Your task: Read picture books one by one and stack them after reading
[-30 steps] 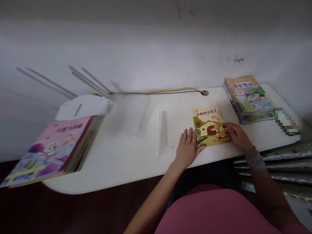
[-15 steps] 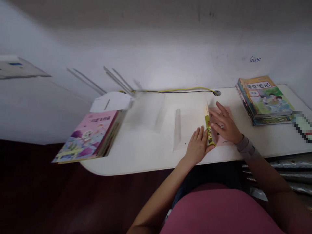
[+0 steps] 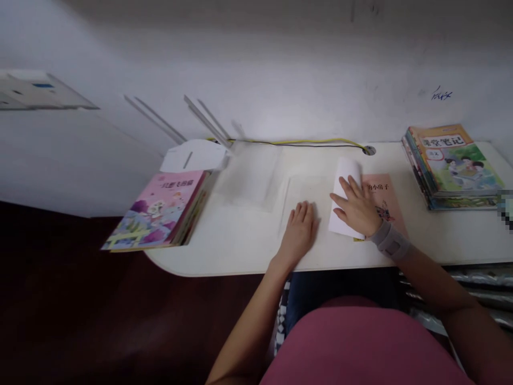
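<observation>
The person's right hand (image 3: 356,208), seen palm down with its fingers spread well apart, presses on the white leaf (image 3: 345,198) of an opened picture book (image 3: 387,198) and grips nothing between the fingers. The book lies on the white table (image 3: 240,246) directly beneath this hand: the white leaf is turned to the hand's left, a pink page with black lettering and a small drawing shows to its right, and a thin yellow edge peeps out below. A grey band (image 3: 388,240) encircles the right wrist. The left hand (image 3: 300,230) rests palm down on the table, just left of the white leaf and apart from it, fingers nearly together and slightly bent, with nothing visible in its hold; whether it touches the faint, clear sheet (image 3: 308,184) just beyond its fingertips cannot be told. Well to the left of the left hand, a pile of books (image 3: 160,208), pink cover uppermost, overhangs the table's end, with a rounded white piece (image 3: 194,155), slotted in the middle, behind it. Beyond the right hand, the table's round hole (image 3: 369,150) takes in the end of a yellow cable (image 3: 320,141) running along the wall. To the right of the right hand, and apart from it, stands a stack of books (image 3: 460,166) under an orange and green cover.
</observation>
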The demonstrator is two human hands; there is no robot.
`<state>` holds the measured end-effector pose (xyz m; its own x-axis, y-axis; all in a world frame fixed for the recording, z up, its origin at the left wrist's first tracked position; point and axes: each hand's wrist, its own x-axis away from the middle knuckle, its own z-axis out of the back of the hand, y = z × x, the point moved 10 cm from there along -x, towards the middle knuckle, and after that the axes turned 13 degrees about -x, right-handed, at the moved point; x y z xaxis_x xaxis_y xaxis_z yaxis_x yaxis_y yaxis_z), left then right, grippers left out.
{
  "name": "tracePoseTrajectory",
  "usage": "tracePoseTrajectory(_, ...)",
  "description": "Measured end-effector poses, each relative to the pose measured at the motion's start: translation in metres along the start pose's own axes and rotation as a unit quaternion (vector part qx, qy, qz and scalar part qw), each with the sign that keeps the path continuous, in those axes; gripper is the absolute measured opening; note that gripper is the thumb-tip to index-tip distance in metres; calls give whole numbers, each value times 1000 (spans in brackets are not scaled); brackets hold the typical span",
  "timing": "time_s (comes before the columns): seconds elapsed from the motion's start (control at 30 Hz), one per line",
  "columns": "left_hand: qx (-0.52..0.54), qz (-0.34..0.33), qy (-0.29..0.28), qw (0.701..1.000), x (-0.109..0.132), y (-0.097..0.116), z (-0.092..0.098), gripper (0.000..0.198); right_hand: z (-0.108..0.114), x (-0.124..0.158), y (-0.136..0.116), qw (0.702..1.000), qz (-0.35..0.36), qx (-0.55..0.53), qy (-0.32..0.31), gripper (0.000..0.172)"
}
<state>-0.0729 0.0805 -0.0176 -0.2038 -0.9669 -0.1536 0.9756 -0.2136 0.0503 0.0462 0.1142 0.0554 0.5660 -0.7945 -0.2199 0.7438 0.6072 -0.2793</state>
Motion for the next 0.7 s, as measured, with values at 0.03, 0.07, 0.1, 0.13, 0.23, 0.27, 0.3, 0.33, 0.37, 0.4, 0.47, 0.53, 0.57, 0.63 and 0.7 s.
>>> tracePoseTrajectory(0.03,7,2,6,1000,2,-3,-1,53,-4,-1,-2,1000,-2,9,-6,38)
tracePoseTrajectory(0.07,13,3,13,1000,3,-5,-2,54,-6,-2,-3,1000,-5,14,-10,38)
tracePoseTrajectory(0.1,17,3,20,1000,4,-5,-2,55,-8,-3,-3,1000,-9,18,-11,37)
tracePoseTrajectory(0.13,19,3,25,999,5,-5,-2,56,-10,-4,-4,1000,-13,18,-10,37)
tracePoseTrajectory(0.23,16,2,28,999,6,-1,-1,59,-15,-5,-7,1000,-13,-3,-4,35)
tracePoseTrajectory(0.27,11,2,25,1000,6,0,-1,61,-16,-5,-10,1000,-9,-15,0,36)
tracePoseTrajectory(0.3,5,3,21,1000,6,1,-1,64,-17,-4,-13,1000,-4,-25,5,36)
tracePoseTrajectory(0.33,-1,4,17,1000,6,2,-1,67,-18,-3,-15,999,2,-35,11,37)
tracePoseTrajectory(0.37,-9,6,12,1000,5,4,-1,71,-18,-2,-18,999,7,-43,16,37)
tracePoseTrajectory(0.4,-18,8,7,1000,5,5,-1,75,-19,-2,-19,998,14,-51,18,38)
tracePoseTrajectory(0.47,-34,14,-1,999,5,7,-2,79,-19,-5,-18,997,20,-76,17,42)
tracePoseTrajectory(0.53,-47,17,-9,999,4,9,-3,78,-16,-13,-5,992,8,-120,24,44)
tracePoseTrajectory(0.57,-50,16,-11,999,5,10,-3,77,-14,-19,7,988,-5,-147,35,46)
tracePoseTrajectory(0.63,-52,14,-11,998,5,12,-3,76,-9,-34,37,975,-40,-205,70,52)
tracePoseTrajectory(0.7,-51,13,-7,999,5,12,-2,76,-9,-46,66,960,-68,-257,94,63)
